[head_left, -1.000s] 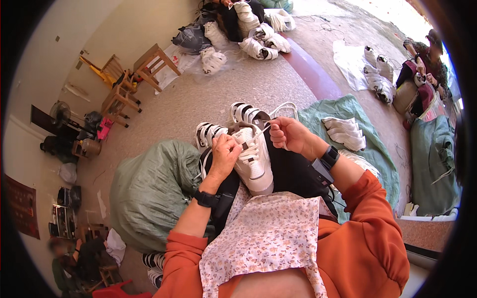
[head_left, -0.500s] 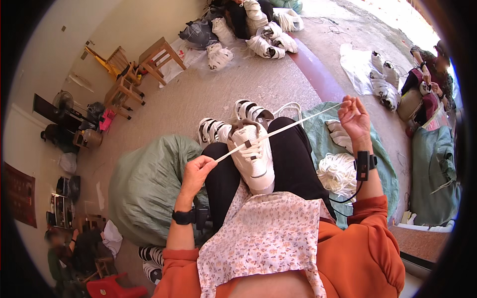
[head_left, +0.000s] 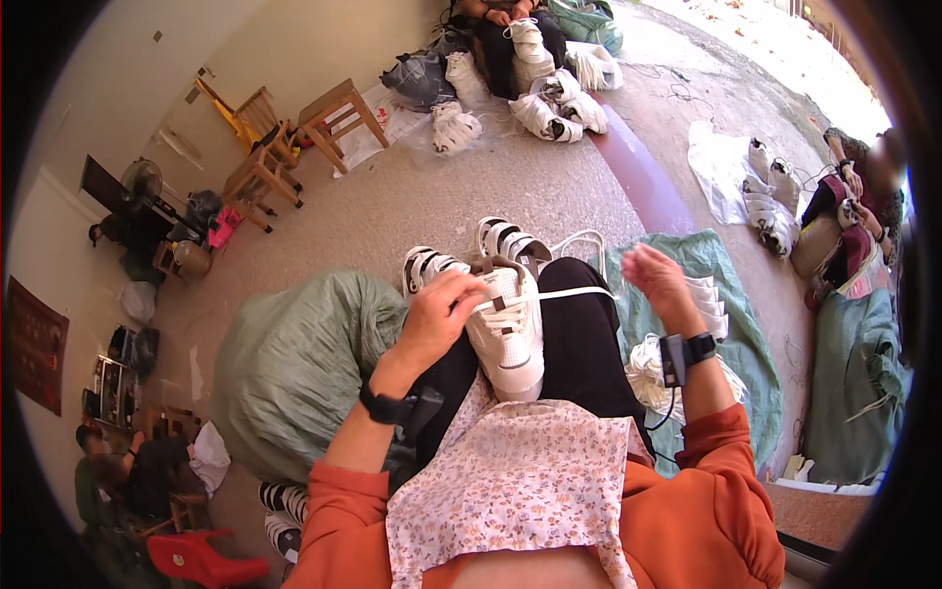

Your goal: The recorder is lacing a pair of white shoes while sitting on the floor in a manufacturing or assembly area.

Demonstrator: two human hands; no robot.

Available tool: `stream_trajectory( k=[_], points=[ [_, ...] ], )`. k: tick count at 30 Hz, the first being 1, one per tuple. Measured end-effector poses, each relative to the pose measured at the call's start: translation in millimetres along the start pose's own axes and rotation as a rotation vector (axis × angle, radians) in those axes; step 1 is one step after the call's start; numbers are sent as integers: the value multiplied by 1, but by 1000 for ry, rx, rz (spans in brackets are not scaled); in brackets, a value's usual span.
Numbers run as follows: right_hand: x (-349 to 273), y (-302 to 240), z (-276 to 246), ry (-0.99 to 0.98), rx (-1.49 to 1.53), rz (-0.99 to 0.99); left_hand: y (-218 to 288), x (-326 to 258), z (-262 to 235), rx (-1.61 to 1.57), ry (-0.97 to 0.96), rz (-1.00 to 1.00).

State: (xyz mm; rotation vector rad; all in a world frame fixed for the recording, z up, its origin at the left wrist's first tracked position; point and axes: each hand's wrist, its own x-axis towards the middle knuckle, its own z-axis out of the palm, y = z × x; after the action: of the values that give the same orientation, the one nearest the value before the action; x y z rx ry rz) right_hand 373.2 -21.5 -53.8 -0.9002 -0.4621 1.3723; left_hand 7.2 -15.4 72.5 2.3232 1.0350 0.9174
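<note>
A white sneaker (head_left: 510, 344) rests between my knees with its toe toward me. Part of its white shoelace (head_left: 564, 293) is threaded, and a loose length stretches to the right over my thigh. My left hand (head_left: 439, 319) is closed in a pinch on the lace beside the shoe's tongue. Close to the far end of that lace hovers my right hand (head_left: 665, 292), smeared by motion; whether its fingers touch the lace is unclear. Beyond my knees stand other white shoes (head_left: 510, 243) with black-and-white stripes showing.
A full green sack (head_left: 299, 378) bulges at my left. On the right, a green sheet (head_left: 741, 324) bears a bundle of white laces (head_left: 653, 368) and stacked white shoe parts (head_left: 708, 304). Wooden stools (head_left: 343, 123) and a red chair (head_left: 201, 558) are farther off. Other people work nearby.
My left hand has moved right, up to the shoe. My right hand has come down and inward, and the lace between them, taut before, now hangs slacker and lower.
</note>
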Motion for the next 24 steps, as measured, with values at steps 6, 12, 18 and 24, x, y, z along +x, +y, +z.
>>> stream_trajectory(
  k=[6, 12, 18, 24],
  points=[
    [-30, 21, 113, -403, -784, -98, -34, 39, 49, -261, -232, -286],
    [-20, 37, 113, -584, -1127, -389, -40, 47, 53, -364, -354, -442],
    [-14, 32, 104, -605, -1088, -270, -45, 45, 59, -457, -351, -425],
    [-11, 20, 110, -675, -1115, -158, -50, 46, 67, -398, -330, -310]
  ],
)
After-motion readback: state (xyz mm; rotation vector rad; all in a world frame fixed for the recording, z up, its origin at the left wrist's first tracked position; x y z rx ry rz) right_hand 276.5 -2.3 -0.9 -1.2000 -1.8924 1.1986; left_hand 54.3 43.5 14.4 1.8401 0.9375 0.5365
